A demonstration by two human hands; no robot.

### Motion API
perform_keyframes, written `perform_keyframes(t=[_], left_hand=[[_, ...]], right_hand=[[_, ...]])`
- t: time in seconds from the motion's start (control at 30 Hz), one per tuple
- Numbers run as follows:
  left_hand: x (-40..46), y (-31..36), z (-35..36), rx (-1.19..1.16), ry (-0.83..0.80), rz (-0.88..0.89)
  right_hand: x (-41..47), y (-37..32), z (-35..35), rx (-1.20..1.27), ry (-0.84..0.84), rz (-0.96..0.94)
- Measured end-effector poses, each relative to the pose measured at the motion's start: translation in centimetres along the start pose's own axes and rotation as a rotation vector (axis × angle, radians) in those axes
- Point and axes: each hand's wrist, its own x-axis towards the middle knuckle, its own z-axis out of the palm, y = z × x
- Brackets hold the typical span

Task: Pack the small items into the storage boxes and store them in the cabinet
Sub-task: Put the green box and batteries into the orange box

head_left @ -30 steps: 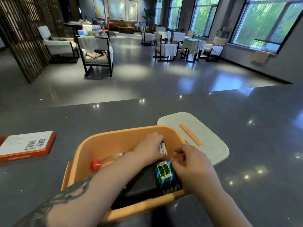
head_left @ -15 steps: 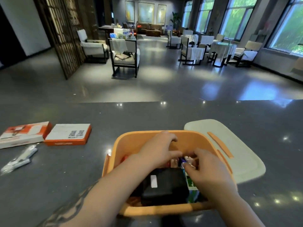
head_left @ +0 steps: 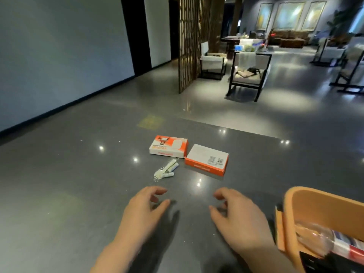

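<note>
A: Which things are left to pack?

B: Three lots on the dark worktop (head_left: 78, 194). An orange-and-white carton (head_left: 168, 146) lies at about twelve o'clock from the hands. A second orange carton (head_left: 206, 160), white face up with printed codes, sits just beside it at one o'clock. A small packet of white parts (head_left: 165, 171), too blurred to name, lies nearest, at eleven o'clock.

A: And the hands?

B: The left hand (head_left: 141, 215) and the right hand (head_left: 242, 219) both hover low over the worktop, fingers loosely curled and spread, holding nothing. They sit apart from each other, short of all three lots.

A: So which step is this?

B: I'd judge it the reach for the next items. The move calls for stretching forward and closing on a carton or the packet; the cartons look flat and stiff, easy to lift by the edges, while the packet may need a pinch.

A: Then where do they go?

B: Into the orange storage box (head_left: 323, 209) at four o'clock, partly out of frame. It is open, and holds a clear plastic bottle (head_left: 313, 239) plus something dark I cannot make out. No cabinet shows.
</note>
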Motion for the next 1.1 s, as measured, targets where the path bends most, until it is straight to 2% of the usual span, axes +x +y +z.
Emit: perform_keyframes(t=[0.17, 0.33, 0.43, 0.57, 0.7, 0.9, 1.1], left_hand=[[5.5, -3.9, -1.1, 0.070, -0.065, 0.033], [17.0, -4.2, -1.5, 0.265, -0.112, 0.197], [23.5, -3.8, -0.7, 0.358, -0.275, 0.289], [29.0, -4.4, 2.1, 0.533, -0.499, 0.320], [31.8, -5.1, 4.2, 0.631, -0.658, 0.316], [32.7, -5.1, 4.6, 0.530, -0.653, 0.310], [28.6, -2.4, 1.3, 0.401, -0.465, 0.335]], right_hand=[[5.4, -2.1, 4.7, 0.057, -0.108, 0.068], [14.1, -2.2, 5.7, 0.041, 0.007, 0.106], [19.2, -1.4, 5.2, -0.091, -0.075, 0.135], [23.8, 0.5, 4.6, -0.340, -0.239, 0.145], [26.0, 2.1, 4.6, -0.396, -0.336, 0.160], [26.0, 3.2, 5.2, -0.350, -0.344, 0.208], [22.8, 1.8, 0.5, -0.421, -0.256, 0.192]])
